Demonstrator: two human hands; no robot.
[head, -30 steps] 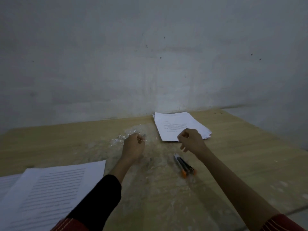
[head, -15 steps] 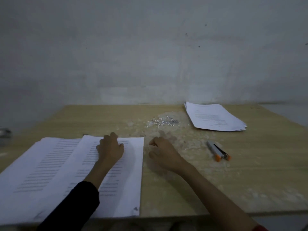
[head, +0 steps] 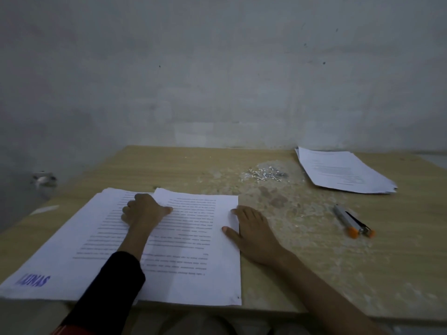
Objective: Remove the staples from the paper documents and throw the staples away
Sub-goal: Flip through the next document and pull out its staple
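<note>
The top sheet [head: 193, 243] lies at the near edge of the table [head: 302, 274], its near right corner, where a dark staple mark [head: 238, 297] shows, just at that edge. Left of the sheet and partly under it more papers [head: 72, 250] fan out, one stamped in purple [head: 33, 280] near the table's near left corner. The left hand [head: 142, 210] lies flat on the sheet's far left part, fingers spread, gripping nothing. The right hand [head: 251, 234] rests flat across the sheet's right edge, fingers a little apart, thumb on the paper and palm on the wood, also holding nothing. Right of the sheet the wood is bare up to the tool [head: 352, 221], a grey and black thing with orange ends that lies well apart from both hands. Beyond the sheet's far right corner sits a heap of loose staples [head: 264, 175], and right of that heap a second stack [head: 343, 174] lies near the table's far edge. The tabletop is pale wood, scuffed and flecked white in the middle. A dull grey wall [head: 217, 81] stands behind it.
</note>
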